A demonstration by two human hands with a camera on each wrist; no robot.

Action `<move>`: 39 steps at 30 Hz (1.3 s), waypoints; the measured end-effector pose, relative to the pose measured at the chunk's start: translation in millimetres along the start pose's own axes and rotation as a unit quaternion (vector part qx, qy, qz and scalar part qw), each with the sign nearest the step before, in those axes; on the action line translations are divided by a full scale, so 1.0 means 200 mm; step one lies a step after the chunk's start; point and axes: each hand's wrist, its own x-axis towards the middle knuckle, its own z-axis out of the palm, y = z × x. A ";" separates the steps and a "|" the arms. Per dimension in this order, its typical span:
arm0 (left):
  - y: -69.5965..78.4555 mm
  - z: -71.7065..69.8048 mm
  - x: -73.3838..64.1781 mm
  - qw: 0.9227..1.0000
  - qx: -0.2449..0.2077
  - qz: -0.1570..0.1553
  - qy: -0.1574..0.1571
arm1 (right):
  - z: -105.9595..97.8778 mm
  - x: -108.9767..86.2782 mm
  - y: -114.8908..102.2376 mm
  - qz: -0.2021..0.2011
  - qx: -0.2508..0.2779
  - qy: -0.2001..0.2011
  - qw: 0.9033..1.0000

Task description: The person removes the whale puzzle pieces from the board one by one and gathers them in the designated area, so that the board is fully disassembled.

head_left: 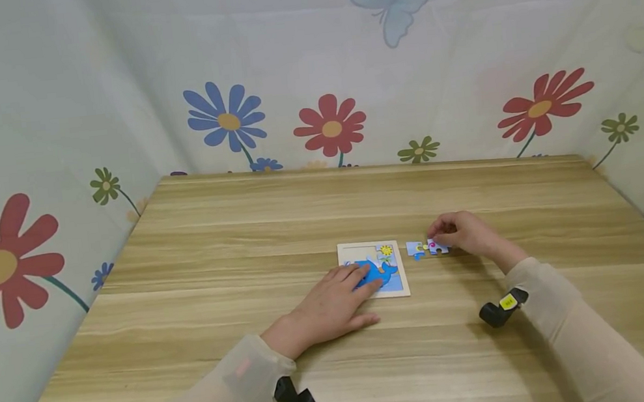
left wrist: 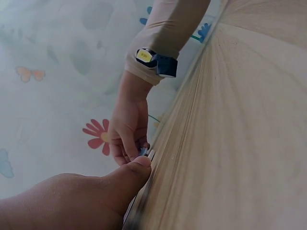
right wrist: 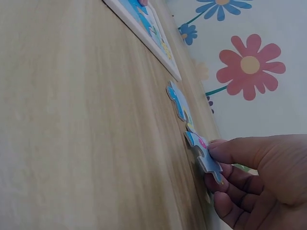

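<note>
In the head view, the left hand (head_left: 332, 301) rests, fingers parted, on a cream-framed blue-whale puzzle (head_left: 391, 276) on the wood-grain desk (head_left: 216, 258).

Left wrist: its thumb (left wrist: 125, 181) lies outstretched.

Right wrist: the right hand (right wrist: 271, 175) pinches a pale-blue jigsaw piece (right wrist: 205, 160); another piece (right wrist: 178, 100) intervenes before the puzzle.

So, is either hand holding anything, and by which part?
The right hand pinches a puzzle piece by its side away from the puzzle tray. The left hand rests on the tray, fingers extended, gripping nothing.
</note>
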 end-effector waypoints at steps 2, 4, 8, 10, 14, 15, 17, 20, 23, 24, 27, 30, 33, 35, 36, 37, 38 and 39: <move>0.00 0.00 0.00 1.000 0.001 0.001 0.001 | 0.00 0.00 -0.01 0.001 -0.006 0.009 1.000; 0.00 0.00 0.00 1.000 0.001 0.001 0.002 | 0.01 -0.01 -0.01 0.002 -0.010 0.017 1.000; 0.00 0.00 0.00 1.000 -0.001 0.002 0.000 | 0.01 -0.01 -0.01 0.004 -0.012 0.025 1.000; 0.00 0.00 0.01 1.000 -0.004 0.002 -0.002 | 0.01 -0.01 -0.01 0.004 -0.012 0.028 1.000; 0.00 -0.01 0.01 1.000 -0.005 0.000 -0.008 | 0.01 -0.02 -0.01 0.002 -0.019 0.036 0.999; 0.00 -0.01 0.01 1.000 -0.005 0.000 -0.009 | 0.01 -0.02 -0.01 0.000 -0.020 0.038 0.999; 0.00 -0.01 0.01 1.000 -0.003 -0.001 -0.011 | 0.02 -0.02 -0.02 -0.003 -0.025 0.043 0.999; 0.00 -0.02 0.01 1.000 0.000 0.000 -0.013 | 0.03 -0.02 -0.03 -0.009 -0.031 0.053 0.998; 0.00 -0.03 0.01 1.000 0.003 0.000 -0.011 | 0.04 -0.02 -0.04 -0.016 -0.034 0.066 0.997; 0.00 -0.03 0.01 1.000 0.005 0.001 -0.010 | 0.04 -0.02 -0.05 -0.019 -0.033 0.071 0.997; 0.00 -0.04 0.01 1.000 0.008 0.001 -0.010 | 0.05 -0.01 -0.07 -0.028 -0.029 0.080 0.996; 0.00 -0.05 0.02 1.000 0.011 0.003 -0.011 | 0.06 -0.01 -0.09 -0.037 -0.023 0.084 0.996; 0.01 -0.05 0.03 1.000 0.011 0.005 -0.011 | 0.07 -0.01 -0.11 -0.048 -0.018 0.089 0.995; 0.01 -0.06 0.05 1.000 0.012 0.008 -0.010 | 0.08 -0.01 -0.13 -0.058 -0.013 0.093 0.994; 0.02 -0.07 0.05 1.000 0.013 0.009 -0.010 | 0.08 -0.01 -0.13 -0.061 -0.010 0.095 0.994; 0.02 -0.07 0.06 1.000 0.014 0.010 -0.010 | 0.09 0.00 -0.14 -0.063 -0.008 0.096 0.993; 0.02 -0.08 0.06 1.000 0.017 0.012 -0.009 | 0.10 0.00 -0.14 -0.067 -0.004 0.097 0.993; 0.02 -0.08 0.07 1.000 0.020 0.013 -0.009 | 0.10 0.00 -0.15 -0.069 -0.003 0.098 0.993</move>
